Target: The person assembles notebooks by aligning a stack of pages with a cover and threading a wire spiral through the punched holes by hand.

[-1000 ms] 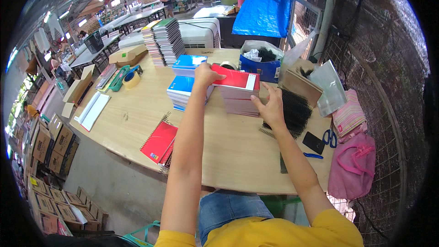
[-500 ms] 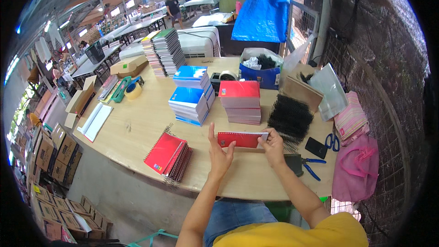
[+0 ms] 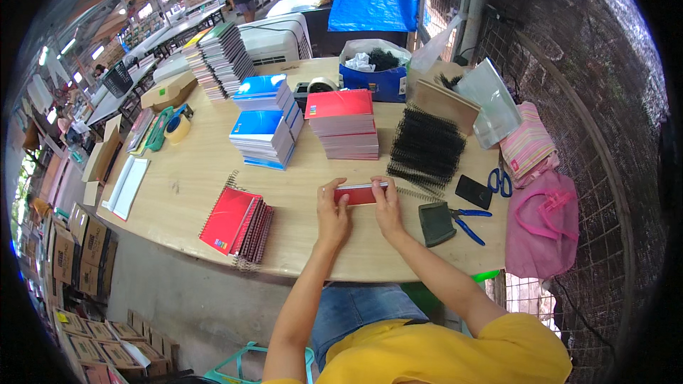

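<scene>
Between my two hands, a red-covered notebook is held low over the table. My left hand grips its left end, thumb across the red cover. At the opposite end, my right hand has its fingers closed on it. To the left lies a stack of red spiral-bound notebooks, with loose coil ends sticking out. Beyond my hands stands a pile of red-covered pads, beside piles of blue-covered pads. A heap of black spiral coils lies right of the red pile.
Blue-handled pliers, a dark green pad, a black phone-like slab and blue scissors lie at the right. A pink bag hangs by the right edge. Tape and cardboard boxes are at the far left.
The notebook, earlier showing its broad red face with punched holes, is now tipped so it looks narrower. My left fingers have closed round its end. The whole view has shifted.
</scene>
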The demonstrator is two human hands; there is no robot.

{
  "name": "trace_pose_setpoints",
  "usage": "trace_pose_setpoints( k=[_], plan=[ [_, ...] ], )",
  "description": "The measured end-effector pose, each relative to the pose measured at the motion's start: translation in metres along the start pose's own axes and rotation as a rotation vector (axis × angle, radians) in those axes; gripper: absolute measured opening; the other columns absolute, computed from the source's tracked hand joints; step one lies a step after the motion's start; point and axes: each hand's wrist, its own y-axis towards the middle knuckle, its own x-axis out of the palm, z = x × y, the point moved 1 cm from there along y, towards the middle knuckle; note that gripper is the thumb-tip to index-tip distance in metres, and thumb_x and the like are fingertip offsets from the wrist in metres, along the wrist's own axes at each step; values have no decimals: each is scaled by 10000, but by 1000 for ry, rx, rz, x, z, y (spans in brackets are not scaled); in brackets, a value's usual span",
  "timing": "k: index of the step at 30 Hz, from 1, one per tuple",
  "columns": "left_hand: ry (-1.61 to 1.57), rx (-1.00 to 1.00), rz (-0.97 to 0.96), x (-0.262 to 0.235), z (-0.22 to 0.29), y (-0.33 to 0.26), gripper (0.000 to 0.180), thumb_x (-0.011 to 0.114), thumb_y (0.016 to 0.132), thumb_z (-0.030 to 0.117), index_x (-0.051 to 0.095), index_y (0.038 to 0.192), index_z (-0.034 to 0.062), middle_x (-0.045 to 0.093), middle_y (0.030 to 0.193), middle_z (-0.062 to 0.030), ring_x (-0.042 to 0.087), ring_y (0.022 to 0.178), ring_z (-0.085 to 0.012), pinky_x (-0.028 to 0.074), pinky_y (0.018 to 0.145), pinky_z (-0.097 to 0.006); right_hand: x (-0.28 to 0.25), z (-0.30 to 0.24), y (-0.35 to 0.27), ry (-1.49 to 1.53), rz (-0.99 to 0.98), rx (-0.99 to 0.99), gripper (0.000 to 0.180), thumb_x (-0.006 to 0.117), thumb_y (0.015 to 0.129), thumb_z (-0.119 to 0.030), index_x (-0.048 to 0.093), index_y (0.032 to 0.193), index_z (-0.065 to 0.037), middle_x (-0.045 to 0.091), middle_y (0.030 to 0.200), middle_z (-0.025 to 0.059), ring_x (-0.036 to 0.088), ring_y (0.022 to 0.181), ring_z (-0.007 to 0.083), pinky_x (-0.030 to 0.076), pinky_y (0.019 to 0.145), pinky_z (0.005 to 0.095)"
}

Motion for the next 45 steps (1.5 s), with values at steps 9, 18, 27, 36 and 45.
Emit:
trace_pose_setpoints(
  k=[9,18,27,36,45],
  plan=[
    [-106,-90,-3,2,-8,0,155,656,927,24,575,1058,7,549,1015,-82,562,894,-165,479,755,-287,-75,-33,51,-1125,-395,-486,293,752,774,-80,675,1056,-106,513,1034,102,505,1005,319,415,868,428],
    [-192,-158,27,3,1,-7,154,672,913,17,566,1024,7,544,991,-81,554,877,-179,473,771,-290,-91,-64,63,-505,-576,-336,213,720,873,-119,751,1081,-87,695,930,126,675,819,283,538,738,343],
    [-87,-53,68,-1,-5,-8,150,673,907,17,568,1015,10,545,985,-88,543,877,-202,458,784,-309,-86,-69,63,-241,-698,-323,164,735,845,-72,732,1002,-27,700,898,91,675,824,205,527,743,331],
    [-102,-97,74,2,-1,-8,156,687,911,48,569,1007,13,534,967,-86,531,867,-209,453,767,-315,-82,-60,71,-300,-827,-416,166,729,870,-122,673,968,0,662,868,121,656,822,276,514,737,371],
    [-102,-92,87,1,-1,-8,165,698,904,53,565,994,17,531,967,-85,530,869,-208,456,752,-307,-72,-71,69,-491,-843,-403,255,702,902,-263,639,989,-33,646,919,139,660,916,342,519,771,419]
  ],
)
